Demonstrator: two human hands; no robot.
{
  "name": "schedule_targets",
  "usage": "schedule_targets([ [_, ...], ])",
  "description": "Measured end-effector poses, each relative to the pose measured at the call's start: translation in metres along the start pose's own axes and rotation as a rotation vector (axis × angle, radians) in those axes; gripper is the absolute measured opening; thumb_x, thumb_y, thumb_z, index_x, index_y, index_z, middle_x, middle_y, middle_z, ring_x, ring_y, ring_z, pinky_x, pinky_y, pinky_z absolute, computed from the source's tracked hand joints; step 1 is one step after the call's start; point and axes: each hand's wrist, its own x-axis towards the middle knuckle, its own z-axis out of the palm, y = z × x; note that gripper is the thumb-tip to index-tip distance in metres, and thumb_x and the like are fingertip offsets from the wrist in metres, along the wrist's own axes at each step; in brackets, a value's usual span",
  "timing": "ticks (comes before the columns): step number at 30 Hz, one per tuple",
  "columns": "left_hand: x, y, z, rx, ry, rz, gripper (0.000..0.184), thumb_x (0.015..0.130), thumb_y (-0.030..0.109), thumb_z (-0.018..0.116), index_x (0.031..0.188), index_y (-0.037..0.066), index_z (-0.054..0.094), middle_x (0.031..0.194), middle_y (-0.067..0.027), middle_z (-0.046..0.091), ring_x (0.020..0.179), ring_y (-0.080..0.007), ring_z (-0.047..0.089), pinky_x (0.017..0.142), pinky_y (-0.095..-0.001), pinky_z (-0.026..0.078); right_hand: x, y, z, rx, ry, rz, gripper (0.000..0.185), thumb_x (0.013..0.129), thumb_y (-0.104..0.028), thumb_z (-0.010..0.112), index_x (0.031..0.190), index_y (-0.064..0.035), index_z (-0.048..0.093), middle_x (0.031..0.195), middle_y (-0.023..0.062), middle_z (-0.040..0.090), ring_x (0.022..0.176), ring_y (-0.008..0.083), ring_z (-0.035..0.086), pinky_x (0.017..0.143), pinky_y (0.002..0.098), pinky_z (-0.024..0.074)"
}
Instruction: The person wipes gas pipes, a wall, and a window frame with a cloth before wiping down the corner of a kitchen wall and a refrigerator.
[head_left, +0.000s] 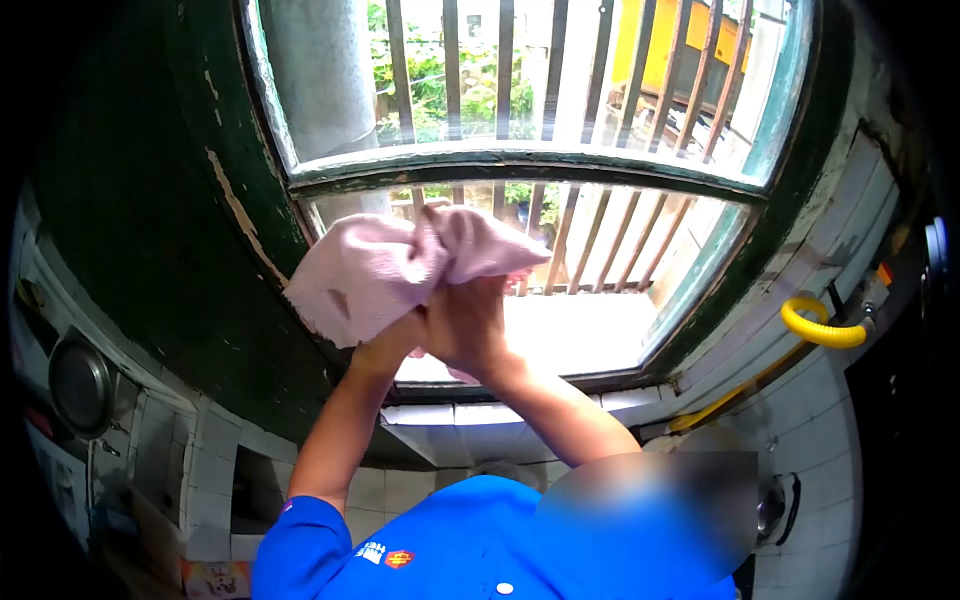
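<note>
A pale pink cloth [370,270] is bunched up in front of the lower window pane [590,320], and its loose folds hang to both sides. My left hand [393,338] is closed on the cloth from below, with its fingers mostly hidden under the folds. Crossing close beside it, my right hand [468,322] grips the cloth's middle and right part, fingers wrapped into it. The two hands touch or nearly touch. Whether the cloth presses on the glass I cannot tell.
A dark green, peeling window frame [530,172] surrounds the panes, with metal bars [505,75] outside. White tiles line the sill [480,414]. To the right is a yellow hose [815,325]; a round metal lid [80,386] hangs at left.
</note>
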Motion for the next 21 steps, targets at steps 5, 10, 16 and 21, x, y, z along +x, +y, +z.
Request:
schedule_targets([
  [5,-0.008,-0.003,0.049,-0.374,0.215,-0.108,0.051,0.094,0.017,0.059,0.141,-0.001,0.049,0.124,-0.0155,0.06,0.113,-0.0253,0.06,0.098,-0.0371,0.047,-0.009,0.012,-0.005,0.024,-0.003,-0.101,0.078,0.082,-0.044,0.065,0.144,-0.0016,0.044,0.156,0.0245,0.031,0.141,0.0451,0.029,0.113,0.0599,0.0168],
  [10,0.013,0.049,0.091,-0.63,-0.1,-0.048,0.072,0.078,0.02,0.081,0.138,-0.001,0.048,0.123,-0.0172,0.061,0.113,-0.0304,0.062,0.098,-0.0438,0.049,-0.047,0.08,-0.056,-0.142,0.177,0.066,0.08,0.085,-0.054,0.064,0.145,-0.0044,0.044,0.149,0.0265,0.038,0.134,0.0468,0.037,0.108,0.0602,0.0261],
  [16,0.06,0.126,0.171,0.042,-0.12,0.441,0.01,0.077,0.019,0.066,0.076,0.013,0.073,0.077,-0.0054,0.071,0.073,-0.0232,0.067,0.072,-0.0377,0.045,-0.09,0.173,-0.12,0.118,0.424,0.328,0.083,0.095,-0.039,0.063,0.152,0.0019,0.019,0.15,0.0194,0.036,0.138,0.0313,0.04,0.113,0.0448,0.0338],
  [21,0.069,0.131,0.14,0.078,-0.254,0.418,0.017,0.079,0.022,0.063,0.088,0.01,0.072,0.085,-0.0084,0.07,0.084,-0.0268,0.066,0.087,-0.0409,0.046,-0.075,0.146,-0.108,0.245,0.4,0.412,0.082,0.096,-0.039,0.063,0.154,-0.0008,0.019,0.152,0.0165,0.036,0.14,0.0301,0.039,0.114,0.0443,0.0337],
])
